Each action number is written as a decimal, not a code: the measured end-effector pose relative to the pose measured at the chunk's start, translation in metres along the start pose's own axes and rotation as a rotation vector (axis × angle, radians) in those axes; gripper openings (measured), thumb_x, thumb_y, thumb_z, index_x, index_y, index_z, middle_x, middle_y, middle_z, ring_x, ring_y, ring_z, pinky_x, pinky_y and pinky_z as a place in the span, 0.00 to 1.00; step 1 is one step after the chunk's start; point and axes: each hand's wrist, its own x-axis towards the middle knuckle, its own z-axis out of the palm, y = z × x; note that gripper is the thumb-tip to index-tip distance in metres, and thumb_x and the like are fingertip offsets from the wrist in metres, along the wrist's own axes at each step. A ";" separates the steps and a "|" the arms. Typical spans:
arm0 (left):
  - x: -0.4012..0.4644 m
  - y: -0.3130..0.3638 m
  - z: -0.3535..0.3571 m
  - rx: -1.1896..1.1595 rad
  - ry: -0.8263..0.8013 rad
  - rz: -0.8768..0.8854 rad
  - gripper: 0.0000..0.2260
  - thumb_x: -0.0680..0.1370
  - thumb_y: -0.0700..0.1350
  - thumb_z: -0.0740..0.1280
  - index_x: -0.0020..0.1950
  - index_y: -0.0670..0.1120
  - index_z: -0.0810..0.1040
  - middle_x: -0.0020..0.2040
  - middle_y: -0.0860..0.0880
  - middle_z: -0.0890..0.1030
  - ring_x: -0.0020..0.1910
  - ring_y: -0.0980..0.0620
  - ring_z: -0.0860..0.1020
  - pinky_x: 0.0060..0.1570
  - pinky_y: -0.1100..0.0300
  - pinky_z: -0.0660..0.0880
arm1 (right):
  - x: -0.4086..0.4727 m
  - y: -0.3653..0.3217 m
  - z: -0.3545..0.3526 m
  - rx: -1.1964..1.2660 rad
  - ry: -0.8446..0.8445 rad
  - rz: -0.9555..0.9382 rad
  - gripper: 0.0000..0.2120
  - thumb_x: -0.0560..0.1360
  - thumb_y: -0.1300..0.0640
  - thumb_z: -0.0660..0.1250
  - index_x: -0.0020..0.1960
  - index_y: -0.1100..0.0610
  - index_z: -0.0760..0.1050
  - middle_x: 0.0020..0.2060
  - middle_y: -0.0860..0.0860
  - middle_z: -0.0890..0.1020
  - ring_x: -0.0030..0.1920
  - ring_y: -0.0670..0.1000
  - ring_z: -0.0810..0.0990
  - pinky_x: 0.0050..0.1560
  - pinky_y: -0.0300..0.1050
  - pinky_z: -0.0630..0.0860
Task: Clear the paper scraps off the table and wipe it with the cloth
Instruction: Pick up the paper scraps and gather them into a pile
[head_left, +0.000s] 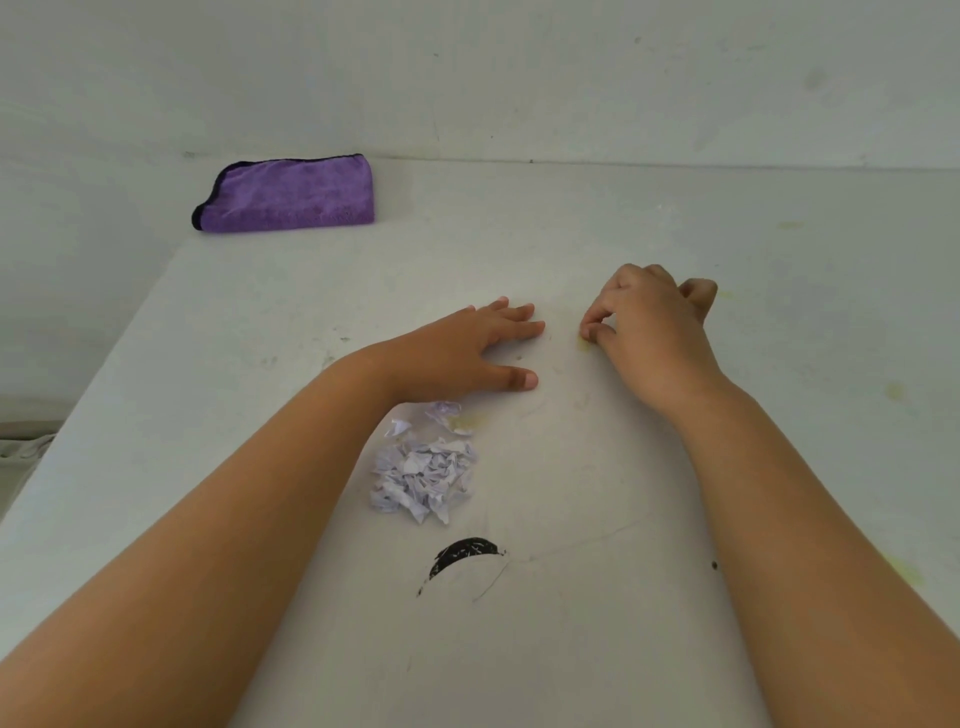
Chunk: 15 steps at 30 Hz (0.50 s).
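A heap of small white paper scraps (423, 480) lies on the white table (597, 597) in front of me, with a few loose scraps (441, 413) just beyond it. My left hand (467, 348) rests flat on the table past the heap, fingers spread, holding nothing. My right hand (649, 332) is to its right, thumb and forefinger pinched together at the table surface; whether a scrap is between them I cannot tell. A folded purple cloth (291, 195) with a dark edge lies at the far left of the table, near the wall.
A black smear (462, 556) marks the table near me. Yellowish stains (893, 389) dot the right side. The table's left edge (93, 384) runs diagonally; a white wall (519, 78) stands behind the table.
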 end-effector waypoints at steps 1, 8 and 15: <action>0.000 0.000 0.000 0.000 0.002 0.001 0.28 0.78 0.54 0.63 0.76 0.53 0.58 0.77 0.57 0.53 0.75 0.62 0.47 0.69 0.66 0.43 | 0.000 0.000 0.002 -0.007 -0.009 -0.011 0.10 0.75 0.62 0.63 0.42 0.49 0.78 0.48 0.45 0.74 0.57 0.52 0.68 0.41 0.41 0.45; -0.004 0.002 -0.004 -0.164 0.082 -0.038 0.25 0.76 0.54 0.66 0.72 0.55 0.65 0.73 0.59 0.64 0.71 0.66 0.58 0.67 0.69 0.52 | -0.001 -0.010 -0.025 0.407 0.105 0.070 0.07 0.77 0.60 0.64 0.42 0.50 0.75 0.46 0.44 0.74 0.49 0.43 0.69 0.54 0.44 0.59; -0.020 0.030 -0.016 -0.513 0.422 -0.060 0.12 0.73 0.46 0.72 0.55 0.48 0.80 0.44 0.52 0.85 0.45 0.60 0.82 0.46 0.73 0.74 | -0.014 -0.035 -0.032 0.885 -0.052 0.153 0.05 0.75 0.56 0.66 0.43 0.54 0.81 0.37 0.47 0.82 0.36 0.40 0.78 0.40 0.31 0.71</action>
